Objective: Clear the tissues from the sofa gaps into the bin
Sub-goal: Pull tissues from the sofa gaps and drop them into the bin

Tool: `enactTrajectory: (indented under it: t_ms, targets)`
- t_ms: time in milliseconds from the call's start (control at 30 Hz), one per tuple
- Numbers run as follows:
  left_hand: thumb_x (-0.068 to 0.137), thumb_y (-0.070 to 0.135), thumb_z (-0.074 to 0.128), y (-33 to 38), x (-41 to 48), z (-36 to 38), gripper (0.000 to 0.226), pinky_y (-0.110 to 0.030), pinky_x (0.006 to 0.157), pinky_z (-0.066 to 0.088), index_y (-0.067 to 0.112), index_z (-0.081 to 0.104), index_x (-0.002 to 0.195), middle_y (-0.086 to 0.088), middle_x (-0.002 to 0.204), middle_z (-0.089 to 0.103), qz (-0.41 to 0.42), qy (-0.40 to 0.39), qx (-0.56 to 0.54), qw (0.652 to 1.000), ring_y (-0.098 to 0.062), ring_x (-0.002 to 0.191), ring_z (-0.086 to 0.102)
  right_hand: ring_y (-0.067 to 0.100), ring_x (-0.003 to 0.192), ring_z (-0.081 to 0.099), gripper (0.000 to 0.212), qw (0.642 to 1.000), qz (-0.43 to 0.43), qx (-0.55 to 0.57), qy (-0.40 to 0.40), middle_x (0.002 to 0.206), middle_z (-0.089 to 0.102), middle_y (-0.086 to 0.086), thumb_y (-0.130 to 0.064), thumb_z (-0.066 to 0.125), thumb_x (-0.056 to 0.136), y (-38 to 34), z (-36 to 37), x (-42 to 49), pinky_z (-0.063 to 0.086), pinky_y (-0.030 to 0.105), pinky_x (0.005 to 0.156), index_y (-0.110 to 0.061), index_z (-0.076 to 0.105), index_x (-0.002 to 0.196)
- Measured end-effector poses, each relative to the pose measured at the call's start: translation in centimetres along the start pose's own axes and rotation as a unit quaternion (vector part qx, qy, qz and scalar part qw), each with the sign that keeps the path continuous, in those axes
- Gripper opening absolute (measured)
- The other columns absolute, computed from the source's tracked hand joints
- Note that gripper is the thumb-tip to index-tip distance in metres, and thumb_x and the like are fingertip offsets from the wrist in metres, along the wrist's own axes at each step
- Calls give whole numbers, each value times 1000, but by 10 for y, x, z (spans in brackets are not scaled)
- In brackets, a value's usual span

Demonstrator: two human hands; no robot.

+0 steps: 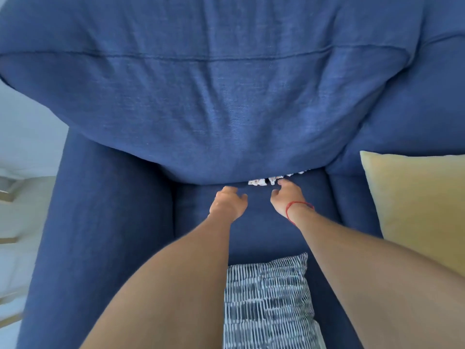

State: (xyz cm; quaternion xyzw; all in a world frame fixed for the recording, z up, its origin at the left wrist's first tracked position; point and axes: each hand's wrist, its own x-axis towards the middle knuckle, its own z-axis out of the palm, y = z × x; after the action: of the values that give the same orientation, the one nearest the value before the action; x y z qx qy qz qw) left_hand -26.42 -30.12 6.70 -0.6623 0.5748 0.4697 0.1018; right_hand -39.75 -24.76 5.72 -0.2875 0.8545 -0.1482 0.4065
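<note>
A white patterned tissue pokes out of the gap between the blue back cushion and the blue seat cushion. More of it shows along the gap to the right. My right hand, with a red thread on the wrist, has its fingers apart and its fingertips just at the tissue's right end. My left hand rests on the seat just left of the tissue, fingers loosely curled, holding nothing. No bin is in view.
A yellow pillow leans at the right of the seat. A black-and-white striped pillow lies on the seat between my forearms. The sofa's blue armrest runs along the left, with pale floor beyond.
</note>
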Motion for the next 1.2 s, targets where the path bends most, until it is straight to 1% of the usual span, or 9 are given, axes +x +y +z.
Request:
enactTrajectory:
  t_ms: [233, 300, 333, 400, 467, 567, 767, 1000, 1200]
  targets:
    - [96, 35, 49, 11, 57, 28, 48, -26, 81, 42, 18, 44, 140, 2, 136, 48, -19, -26, -54, 998, -22, 103, 57, 30, 118, 55, 38, 997, 52, 51, -3, 135, 52, 10, -16, 45, 95, 14, 24, 64, 44, 34, 92, -12, 48, 133]
    - [96, 27, 48, 13, 78, 38, 19, -22, 68, 40, 16, 60, 106, 3, 104, 53, -21, -17, -84, 996, -19, 78, 52, 28, 117, 56, 36, 995, 65, 77, 4, 133, 53, 9, -14, 46, 95, 19, 32, 81, 44, 32, 89, -14, 49, 131]
    - [95, 23, 48, 15, 86, 44, 18, -19, 58, 36, 18, 54, 79, 3, 86, 49, -25, -1, -104, 994, -16, 64, 43, 27, 116, 56, 36, 994, 70, 87, 11, 132, 54, 8, -12, 46, 94, 22, 36, 89, 45, 31, 88, -15, 50, 130]
    - [93, 21, 48, 16, 103, 56, 31, -18, 48, 29, 17, 42, 62, 3, 67, 39, -52, 10, -142, 988, -14, 52, 33, 26, 115, 56, 34, 992, 73, 97, 35, 129, 56, 8, -12, 48, 93, 29, 46, 104, 46, 32, 90, -18, 53, 126]
    - [93, 27, 51, 19, 113, 65, 21, -19, 55, 37, 16, 64, 81, 1, 74, 53, -71, 17, -185, 980, -16, 58, 46, 27, 118, 54, 31, 991, 70, 90, 66, 128, 55, 11, -18, 53, 92, 36, 54, 116, 46, 34, 95, -18, 56, 122]
    - [90, 35, 61, 24, 121, 77, 30, -23, 70, 44, 15, 68, 111, -3, 105, 68, -106, 29, -243, 964, -21, 81, 60, 32, 120, 53, 32, 991, 84, 65, 86, 126, 54, 12, -32, 60, 88, 39, 63, 130, 46, 42, 100, -16, 59, 116]
    - [77, 30, 77, 45, 137, 86, 23, -36, 88, 56, 16, 57, 79, -7, 105, 68, -159, 68, -280, 944, -28, 100, 65, 32, 116, 58, 31, 974, 164, 101, 116, 123, 63, 11, -33, 62, 86, 31, 65, 152, 49, 44, 98, -12, 65, 109]
    - [80, 24, 70, 47, 137, 86, 18, -33, 76, 57, 11, 61, 91, -10, 99, 67, -180, 95, -278, 939, -29, 88, 66, 28, 100, 62, 18, 983, 129, 103, 76, 113, 66, 17, -22, 55, 86, 37, 60, 153, 50, 31, 88, -10, 68, 88]
    - [80, 15, 68, 34, 113, 71, 31, -21, 51, 41, 14, 45, 59, 0, 63, 50, -150, 67, -251, 954, -18, 54, 45, 31, 110, 63, 27, 986, 109, 101, 75, 119, 66, 18, -15, 52, 93, 34, 50, 122, 47, 27, 91, -1, 69, 108]
